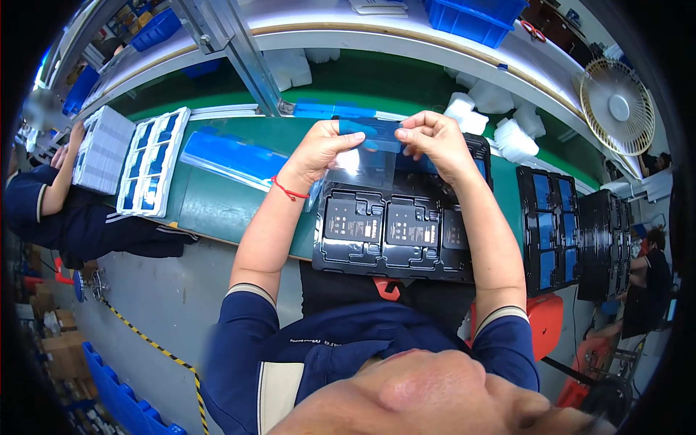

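Note:
My left hand [322, 148] grips a clear plastic film [362, 172], its thumb in front and its fingers behind the sheet. Part of the film looks blue. At the film's upper right, my right hand [435, 141] is closed in a pinch at the edge. Below the film lies a black moulded tray [341, 257] with several compartments. Flat black packs [353, 223] with printed labels sit in its near row. Film and hands partly hide the far row, where some blue surfaces show.
Blue film sheets [235, 159] lie left on the green bench [210, 210]. Farther left are a white tray [156, 163] with blue pieces and a white tray stack [105, 148], beside a co-worker's arm [61, 170]. Black trays [549, 225] stand right. A fan [618, 107] is at the upper right.

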Tool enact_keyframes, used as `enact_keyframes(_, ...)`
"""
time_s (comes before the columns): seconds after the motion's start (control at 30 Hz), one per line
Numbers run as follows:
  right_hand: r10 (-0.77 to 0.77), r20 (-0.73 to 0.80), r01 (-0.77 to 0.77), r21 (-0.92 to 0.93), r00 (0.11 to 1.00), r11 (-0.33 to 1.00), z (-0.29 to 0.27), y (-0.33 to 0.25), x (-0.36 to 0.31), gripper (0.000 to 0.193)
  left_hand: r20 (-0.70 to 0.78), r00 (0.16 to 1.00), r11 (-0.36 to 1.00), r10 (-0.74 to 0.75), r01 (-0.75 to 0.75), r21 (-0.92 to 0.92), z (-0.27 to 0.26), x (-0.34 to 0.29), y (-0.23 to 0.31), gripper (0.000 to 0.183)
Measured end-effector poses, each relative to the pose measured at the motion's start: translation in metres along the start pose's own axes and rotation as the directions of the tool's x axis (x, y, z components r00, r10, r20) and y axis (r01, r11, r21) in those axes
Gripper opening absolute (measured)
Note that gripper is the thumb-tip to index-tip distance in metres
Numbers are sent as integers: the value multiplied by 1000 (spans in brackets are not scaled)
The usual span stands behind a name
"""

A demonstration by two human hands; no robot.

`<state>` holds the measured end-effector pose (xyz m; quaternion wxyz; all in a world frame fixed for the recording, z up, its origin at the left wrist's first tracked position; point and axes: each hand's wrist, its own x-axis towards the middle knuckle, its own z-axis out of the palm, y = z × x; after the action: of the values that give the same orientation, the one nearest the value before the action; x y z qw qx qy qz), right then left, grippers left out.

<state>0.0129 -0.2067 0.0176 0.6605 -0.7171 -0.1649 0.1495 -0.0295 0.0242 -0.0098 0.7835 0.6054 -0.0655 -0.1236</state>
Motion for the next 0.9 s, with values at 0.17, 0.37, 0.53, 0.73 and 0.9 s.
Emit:
enact_keyframes(0.17,-84,-59,81,-66,995,995,-6,-4,-6,14,121,990,996,-75,69,53,5,-1,3,27)
enact_keyframes(0.37,-166,-292,130,-136,942,982,-61,-9,-70,15,201,972,978,-120,81,193,7,0,-4,46)
enact_keyframes(0.53,116,-225,-143,-106,967,984,-99,21,-151,16,265,955,965,-131,61,256,7,8,-11,44)
enact_keyframes(0.73,255,-241,-261,9,936,965,-105,45,-175,15,289,951,959,-107,22,283,1,11,-15,42)
enact_keyframes(0.9,232,-260,-244,-15,937,970,-102,45,-176,14,296,949,968,-109,34,248,-2,10,-15,39)
